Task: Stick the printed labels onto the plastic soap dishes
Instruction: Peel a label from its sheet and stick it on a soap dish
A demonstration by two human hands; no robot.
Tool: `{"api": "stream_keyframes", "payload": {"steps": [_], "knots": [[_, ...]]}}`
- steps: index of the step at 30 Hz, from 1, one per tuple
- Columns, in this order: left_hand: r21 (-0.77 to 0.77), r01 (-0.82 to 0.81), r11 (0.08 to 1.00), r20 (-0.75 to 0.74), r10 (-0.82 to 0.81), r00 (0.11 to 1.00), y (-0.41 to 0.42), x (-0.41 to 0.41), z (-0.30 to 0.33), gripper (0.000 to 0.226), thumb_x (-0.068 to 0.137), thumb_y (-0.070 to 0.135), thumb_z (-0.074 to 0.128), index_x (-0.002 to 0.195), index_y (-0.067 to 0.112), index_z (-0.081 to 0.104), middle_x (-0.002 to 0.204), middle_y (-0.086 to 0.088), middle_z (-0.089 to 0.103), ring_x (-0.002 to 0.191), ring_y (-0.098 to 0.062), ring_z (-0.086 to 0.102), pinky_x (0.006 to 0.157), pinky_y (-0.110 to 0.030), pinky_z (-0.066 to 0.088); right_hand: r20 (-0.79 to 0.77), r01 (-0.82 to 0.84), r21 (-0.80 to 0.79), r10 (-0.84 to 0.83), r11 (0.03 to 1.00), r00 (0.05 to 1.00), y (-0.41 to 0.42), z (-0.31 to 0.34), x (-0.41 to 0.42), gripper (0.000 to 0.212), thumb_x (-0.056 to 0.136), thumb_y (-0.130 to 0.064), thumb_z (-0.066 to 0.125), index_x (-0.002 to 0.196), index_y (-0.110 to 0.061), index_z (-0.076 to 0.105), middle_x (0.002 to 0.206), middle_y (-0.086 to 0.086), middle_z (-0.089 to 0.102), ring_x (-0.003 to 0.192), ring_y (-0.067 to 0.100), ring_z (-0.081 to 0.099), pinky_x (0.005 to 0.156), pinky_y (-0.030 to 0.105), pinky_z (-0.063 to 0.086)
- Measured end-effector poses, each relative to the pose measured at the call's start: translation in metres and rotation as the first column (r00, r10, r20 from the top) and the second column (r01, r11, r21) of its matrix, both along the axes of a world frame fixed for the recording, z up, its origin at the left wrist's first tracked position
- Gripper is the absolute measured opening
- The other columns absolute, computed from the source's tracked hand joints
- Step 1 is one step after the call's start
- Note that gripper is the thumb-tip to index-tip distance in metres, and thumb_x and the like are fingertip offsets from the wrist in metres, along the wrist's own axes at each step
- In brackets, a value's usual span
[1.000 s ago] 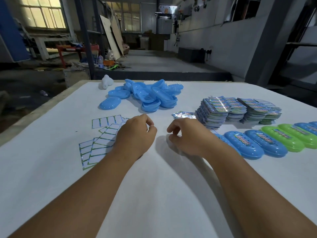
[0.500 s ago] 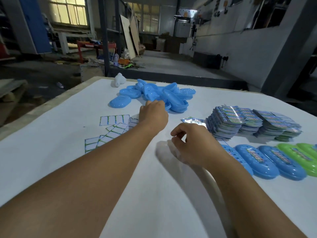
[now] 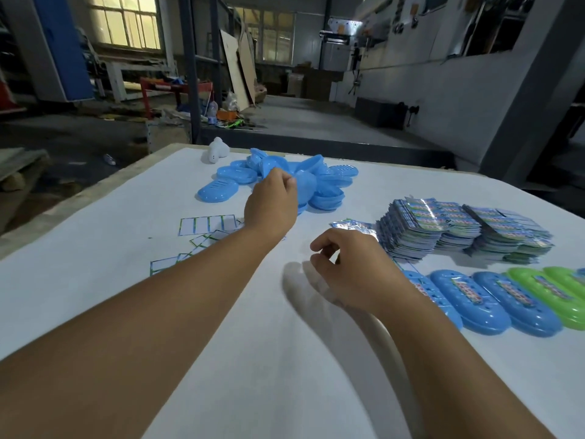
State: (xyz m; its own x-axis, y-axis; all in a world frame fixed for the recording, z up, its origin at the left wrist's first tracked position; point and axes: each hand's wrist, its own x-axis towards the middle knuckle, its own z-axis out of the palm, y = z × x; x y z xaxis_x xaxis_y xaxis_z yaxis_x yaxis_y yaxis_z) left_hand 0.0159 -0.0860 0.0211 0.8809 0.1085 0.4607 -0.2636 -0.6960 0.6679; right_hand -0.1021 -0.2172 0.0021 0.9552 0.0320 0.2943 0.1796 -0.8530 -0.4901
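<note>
On the white table [image 3: 95,296], far side: a heap of blue soap dishes [image 3: 319,185], unlabelled. The left hand [image 3: 272,207] reached into the heap, its fingers [image 3: 286,182] curled round the edge of one blue dish. The right hand [image 3: 351,264] hovered nearer, fingers curled with thumb and forefinger close; whether they pinched anything could not be told. Stacked printed labels [image 3: 443,229] lay to the right, labelled dishes [image 3: 493,299] in a row before them, spent backing sheets [image 3: 205,226] left.
</note>
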Motion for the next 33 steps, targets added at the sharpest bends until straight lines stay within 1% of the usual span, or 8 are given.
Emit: {"api": "stream_keyframes", "payload": {"steps": [8, 13, 17, 19, 21, 26, 30, 33], "knots": [[-0.544, 0.069, 0.836, -0.218, -0.219, 0.951, 0.033, -0.057, -0.007, 0.028, 0.103, 0.035, 0.046, 0.085, 0.021, 0.063, 0.075, 0.007, 0.074, 0.069, -0.012, 0.074, 0.052, -0.025, 0.039, 0.153, 0.028, 0.132, -0.048, 0.991, 0.987, -0.001, 0.005, -0.003, 0.067, 0.086, -0.047, 0.072, 0.144, -0.037, 0.041, 0.136, -0.005, 0.045, 0.127, 0.019, 0.048, 0.105, 0.039, 0.043], [-0.721, 0.067, 0.69, -0.302, -0.4, 0.865, 0.044, -0.08, -0.014, 0.029, 0.104, 0.028, 0.047, 0.087, 0.017, 0.067, 0.06, 0.012, 0.07, 0.054, -0.003, 0.067, 0.054, -0.025, 0.037, 0.077, -0.055, 0.066, 0.049, 0.996, 0.996, 0.001, 0.004, -0.002, 0.068, 0.084, -0.055, 0.072, 0.144, -0.037, 0.046, 0.138, -0.007, 0.054, 0.111, 0.009, 0.052, 0.09, 0.024, 0.038], [-0.63, 0.057, 0.775, -0.353, -0.351, 0.867, 0.053, -0.087, -0.018, 0.032, 0.102, 0.032, 0.05, 0.084, 0.015, 0.07, 0.058, 0.005, 0.068, 0.043, -0.003, 0.058, 0.048, -0.019, 0.04, -0.004, -0.068, 0.046, 0.068, 0.997, 0.998, 0.003, 0.002, -0.003, 0.063, 0.083, -0.058, 0.072, 0.139, -0.037, 0.052, 0.125, -0.012, 0.063, 0.104, 0.011, 0.058, 0.09, 0.03, 0.046], [-0.433, 0.107, 0.895, -0.312, -0.261, 0.914, 0.058, -0.088, -0.02, 0.031, 0.1, 0.035, 0.053, 0.082, 0.017, 0.07, 0.059, 0.006, 0.068, 0.047, -0.006, 0.062, 0.046, -0.019, 0.045, -0.019, -0.064, 0.03, 0.065, 0.998, 0.998, 0.002, 0.002, -0.004, 0.062, 0.082, -0.058, 0.073, 0.137, -0.037, 0.053, 0.122, -0.013, 0.063, 0.104, 0.01, 0.059, 0.091, 0.031, 0.049], [-0.123, 0.1, 0.987, -0.192, -0.123, 0.974, 0.06, -0.088, -0.023, 0.024, 0.096, 0.038, 0.057, 0.088, 0.021, 0.071, 0.073, 0.01, 0.071, 0.07, -0.011, 0.068, 0.064, -0.027, 0.053, -0.042, -0.061, -0.001, 0.061, 0.998, 0.997, 0.0, 0.001, -0.005, 0.062, 0.079, -0.06, 0.074, 0.134, -0.037, 0.055, 0.118, -0.014, 0.063, 0.104, 0.01, 0.059, 0.09, 0.03, 0.049], [0.143, 0.239, 0.96, -0.133, -0.221, 0.966, 0.052, -0.091, -0.029, 0.027, 0.09, 0.043, 0.065, 0.114, 0.029, 0.069, 0.11, 0.011, 0.067, 0.099, -0.011, 0.059, 0.087, -0.028, 0.047, -0.113, -0.073, -0.084, 0.063, 0.994, 0.992, 0.002, -0.001, -0.005, 0.068, 0.069, -0.067, 0.077, 0.127, -0.039, 0.058, 0.113, -0.015, 0.064, 0.097, 0.008, 0.06, 0.081, 0.026, 0.05], [0.198, 0.323, 0.925, -0.165, -0.294, 0.941, 0.051, -0.089, -0.031, 0.019, 0.091, 0.038, 0.065, 0.108, 0.029, 0.069, 0.105, 0.009, 0.069, 0.094, -0.009, 0.06, 0.084, -0.024, 0.048, -0.171, -0.064, -0.036, 0.057, 0.997, 0.984, -0.001, 0.003, -0.007, 0.084, 0.058, -0.086, 0.062, 0.129, -0.041, 0.059, 0.118, -0.02, 0.062, 0.102, 0.004, 0.06, 0.083, 0.025, 0.049], [0.22, 0.327, 0.919, -0.16, -0.297, 0.941, 0.052, -0.089, -0.031, 0.019, 0.092, 0.039, 0.063, 0.107, 0.029, 0.069, 0.103, 0.011, 0.068, 0.093, -0.01, 0.059, 0.081, -0.022, 0.044, -0.076, 0.11, -0.041, -0.113, 0.993, 0.991, -0.013, 0.004, -0.001, 0.065, 0.078, -0.069, 0.062, 0.13, -0.03, 0.063, 0.128, -0.011, 0.064, 0.114, 0.013, 0.059, 0.083, 0.027, 0.041]]}}
